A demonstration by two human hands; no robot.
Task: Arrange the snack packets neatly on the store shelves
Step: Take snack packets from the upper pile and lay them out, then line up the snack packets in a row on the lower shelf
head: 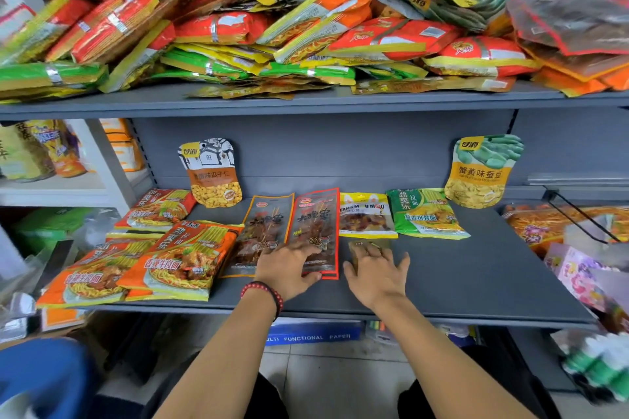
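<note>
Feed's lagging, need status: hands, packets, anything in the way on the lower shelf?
Left hand flat on red-edged skewer packet. Right hand pressing small brown packet. Upper shelf pile unsorted. Nothing blocking either hand.

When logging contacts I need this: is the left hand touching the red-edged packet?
Touching. The head view shows the left hand lying on the red-edged packet, fingers spread.

Left hand (289,269) lies flat across the orange-edged packet (269,218) and the red-edged packet (316,214) touching it, thumb on the latter. Right hand (376,274) rests spread fingers on a small tan packet (354,250); a yellow packet (366,214) lies just beyond them.
</note>
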